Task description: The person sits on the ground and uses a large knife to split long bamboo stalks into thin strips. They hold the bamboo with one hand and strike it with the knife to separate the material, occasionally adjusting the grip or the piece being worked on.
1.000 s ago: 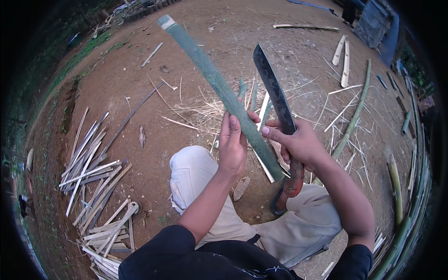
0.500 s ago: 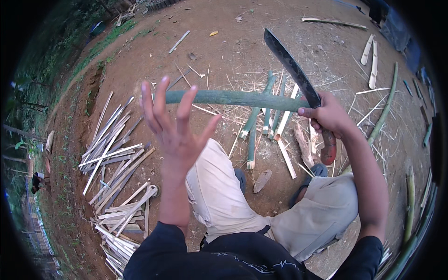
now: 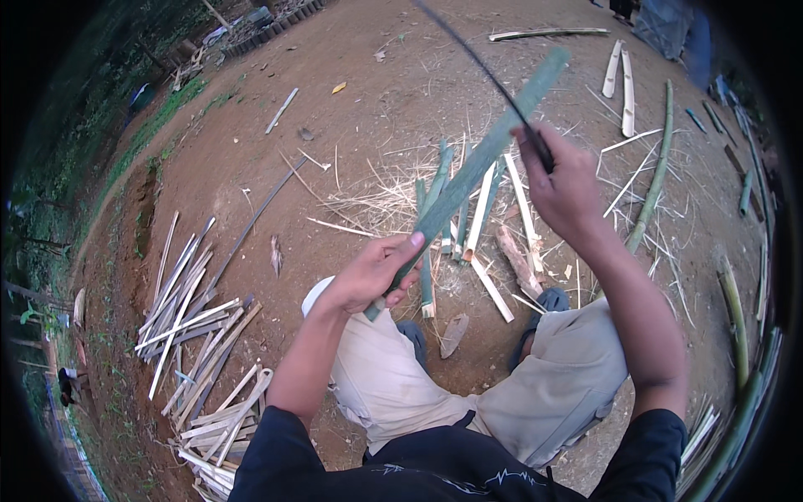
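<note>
no words, labels, brands or numbers can be read. a white printed design of thin, jagged lines, its peaks and dips like those of a pulse trace, stretches across the front of a black shirt at the lower edge of the head view; its sharpest peaks are toward the right end, while the finer marks in its middle are too small to make out.
</note>
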Available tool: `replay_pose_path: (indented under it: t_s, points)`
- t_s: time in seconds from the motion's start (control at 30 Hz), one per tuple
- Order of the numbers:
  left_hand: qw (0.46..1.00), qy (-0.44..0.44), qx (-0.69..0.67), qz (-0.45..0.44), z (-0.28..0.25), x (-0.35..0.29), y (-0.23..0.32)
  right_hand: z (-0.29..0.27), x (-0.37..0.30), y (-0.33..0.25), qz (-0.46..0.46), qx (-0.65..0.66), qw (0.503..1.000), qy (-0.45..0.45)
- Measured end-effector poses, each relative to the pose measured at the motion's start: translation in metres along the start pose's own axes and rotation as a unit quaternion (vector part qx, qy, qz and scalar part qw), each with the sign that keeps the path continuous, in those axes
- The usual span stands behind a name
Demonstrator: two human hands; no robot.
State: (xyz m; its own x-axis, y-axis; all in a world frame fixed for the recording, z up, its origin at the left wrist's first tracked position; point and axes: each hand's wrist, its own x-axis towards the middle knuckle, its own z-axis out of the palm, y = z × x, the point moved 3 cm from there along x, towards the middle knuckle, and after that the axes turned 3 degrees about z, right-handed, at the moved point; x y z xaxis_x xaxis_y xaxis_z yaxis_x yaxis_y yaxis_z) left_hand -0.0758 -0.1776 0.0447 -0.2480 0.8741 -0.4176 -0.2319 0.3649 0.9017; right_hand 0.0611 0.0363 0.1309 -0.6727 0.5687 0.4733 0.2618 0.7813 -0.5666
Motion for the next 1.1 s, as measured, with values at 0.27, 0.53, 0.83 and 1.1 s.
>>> replay_pose_path:
  t_s: [0.27,0.53,0.83,1.1]
  points:
    - [0.976,0.006,-0.184,0.114,0.068,0.059,0.025,0.011,-0.034,0.004,-0.055,-0.123,0.981,-0.138]
    - [0.969,0.034,-0.204,0.138,0.091,0.066,-0.003,0.017,-0.048,-0.001,-0.148,-0.169,0.957,-0.183]
    - [0.964,0.076,-0.204,0.150,0.090,0.061,-0.005,0.015,-0.049,-0.004,-0.098,-0.164,0.959,-0.211]
    - [0.964,0.071,-0.203,0.156,0.093,0.062,-0.004,0.021,-0.051,0.005,-0.085,-0.191,0.954,-0.215]
